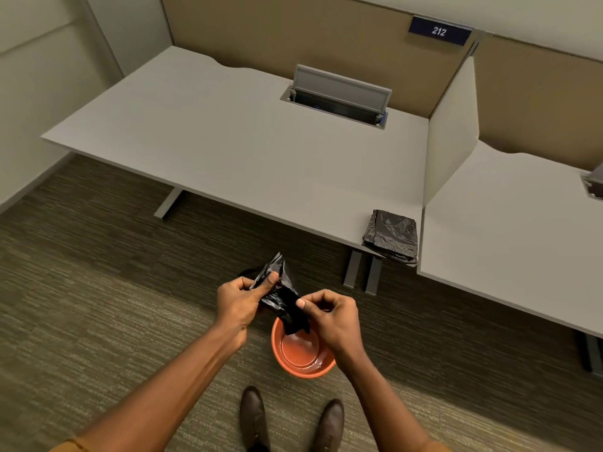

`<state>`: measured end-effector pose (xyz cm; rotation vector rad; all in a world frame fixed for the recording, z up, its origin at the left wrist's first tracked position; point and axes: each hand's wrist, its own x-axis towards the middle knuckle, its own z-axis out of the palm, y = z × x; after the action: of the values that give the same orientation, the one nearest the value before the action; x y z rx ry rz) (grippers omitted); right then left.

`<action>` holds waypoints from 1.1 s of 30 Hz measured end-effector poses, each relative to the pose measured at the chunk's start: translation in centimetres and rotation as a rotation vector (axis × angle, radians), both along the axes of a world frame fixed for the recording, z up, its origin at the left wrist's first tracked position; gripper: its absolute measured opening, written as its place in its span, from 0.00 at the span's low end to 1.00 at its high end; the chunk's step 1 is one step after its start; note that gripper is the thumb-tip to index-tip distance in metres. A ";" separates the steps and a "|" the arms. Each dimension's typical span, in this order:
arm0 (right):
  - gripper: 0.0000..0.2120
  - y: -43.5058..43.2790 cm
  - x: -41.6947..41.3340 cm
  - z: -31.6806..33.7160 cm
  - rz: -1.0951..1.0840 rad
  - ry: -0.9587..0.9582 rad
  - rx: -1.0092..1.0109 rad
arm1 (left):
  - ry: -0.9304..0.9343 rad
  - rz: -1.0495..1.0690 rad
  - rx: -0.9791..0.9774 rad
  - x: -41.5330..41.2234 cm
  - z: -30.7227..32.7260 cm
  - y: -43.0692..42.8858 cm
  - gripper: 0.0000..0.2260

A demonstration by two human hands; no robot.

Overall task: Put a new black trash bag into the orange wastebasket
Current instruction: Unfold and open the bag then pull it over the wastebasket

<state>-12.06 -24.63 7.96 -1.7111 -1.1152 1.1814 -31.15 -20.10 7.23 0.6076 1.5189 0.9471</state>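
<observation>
Two brown shoes [290,422], mine, stand on the carpet [98,305] at the near edge of view, toes pointing toward the orange wastebasket [301,355]. That wastebasket sits upright on the floor just beyond the shoes, mouth open upward, interior bare and unlined. Above its rim I hold a black trash bag [282,298], still crumpled and mostly folded, between both hands. My left hand [239,303] has its grip closed on the upper left part of the bag, thumb pressed on top of the plastic and fingers curled beneath. My right hand [331,316] has its grip pinched narrow on the lower right part of the bag, thumb and forefinger closed on the film. One loose end of the bag hangs down over the far rim of the wastebasket; whether it touches the rim cannot be told. A peak of plastic stands up above my left thumb. Beyond the hands, a grey counter [228,141] spans the middle of the scene, with an open cable hatch [339,96] set into its far side. On the near right corner of this counter lies a stack of folded black bags [391,236], flat, slightly overhanging the edge. A white divider panel [452,135] stands upright at the counter's right end, separating it from a second counter [509,230] to the right. On the far partition wall, a dark blue sign [439,31] reads 212.
</observation>
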 end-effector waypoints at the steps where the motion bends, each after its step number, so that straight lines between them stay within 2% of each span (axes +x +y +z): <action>1: 0.02 0.1 0.4 0.3 -0.021 0.041 0.001 | -0.006 0.016 -0.016 0.0 0.1 -0.2 0.26; 8: 0.04 0.9 4.5 2.0 -0.186 0.443 -0.043 | 0.013 0.078 -0.070 1.4 0.2 -1.9 0.18; 13: 0.05 0.3 6.9 3.2 -0.236 0.548 -0.020 | 0.114 0.043 -0.079 3.4 1.0 -3.7 0.16; 17: 0.07 -0.2 8.5 4.1 -0.176 0.559 -0.003 | 0.514 -0.130 0.066 6.2 2.5 -6.1 0.25; 18: 0.07 -0.4 8.8 4.2 -0.141 0.552 0.007 | 0.549 -0.140 0.129 6.9 3.1 -6.5 0.25; 22: 0.06 -1.0 10.0 4.1 -0.011 0.421 0.059 | 0.467 -0.215 0.268 10.0 5.2 -7.7 0.28; 26: 0.04 -1.4 11.3 3.5 0.120 0.275 0.092 | 0.531 -0.262 0.276 12.4 4.8 -7.9 0.13; 29: 0.04 -1.7 12.1 3.0 0.197 0.241 0.107 | 0.565 -0.295 0.226 13.2 4.2 -8.2 0.04; 30: 0.05 -1.7 12.4 2.8 0.213 0.247 0.106 | 0.609 -0.304 0.205 13.4 4.0 -8.3 0.02; 33: 0.12 -1.4 13.4 2.5 0.289 0.225 0.098 | 0.654 -0.237 0.115 13.3 3.2 -8.3 0.04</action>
<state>1.34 -26.06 10.45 -1.3356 -1.2846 1.4312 -17.85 -28.36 10.48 1.2373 1.9101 0.6826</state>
